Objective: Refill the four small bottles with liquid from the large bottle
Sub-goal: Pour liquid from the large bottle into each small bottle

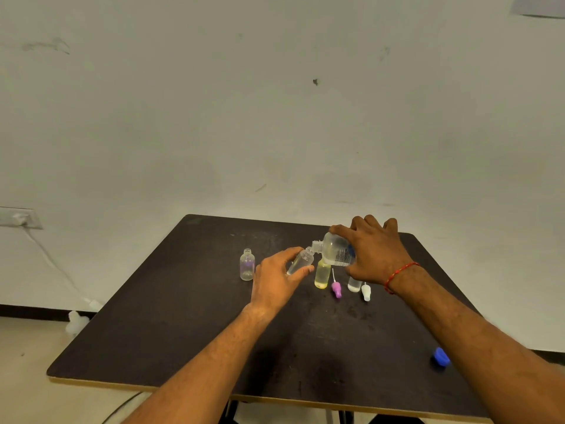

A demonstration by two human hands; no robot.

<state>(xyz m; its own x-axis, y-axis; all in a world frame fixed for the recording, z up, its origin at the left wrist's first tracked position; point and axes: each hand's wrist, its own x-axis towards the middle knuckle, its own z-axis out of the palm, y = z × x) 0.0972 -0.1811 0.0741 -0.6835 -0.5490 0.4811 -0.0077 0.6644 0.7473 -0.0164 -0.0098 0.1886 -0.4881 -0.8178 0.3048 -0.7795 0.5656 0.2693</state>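
My right hand (377,250) grips the large clear bottle (334,250), tipped on its side with its open neck pointing left. My left hand (276,278) holds a small clear bottle (301,261) tilted, its mouth right at the large bottle's neck. Just behind and below stands a small yellow bottle (322,275). A small clear bottle (247,264) with a faint purple tint stands open to the left. Another small clear bottle (354,284) stands partly hidden under my right hand.
A purple nozzle cap (336,289) and a white nozzle cap (366,292) lie on the dark table (183,332) near the bottles. A blue cap (441,357) lies near the right edge. A white wall rises behind the table; a cable runs along the floor at left.
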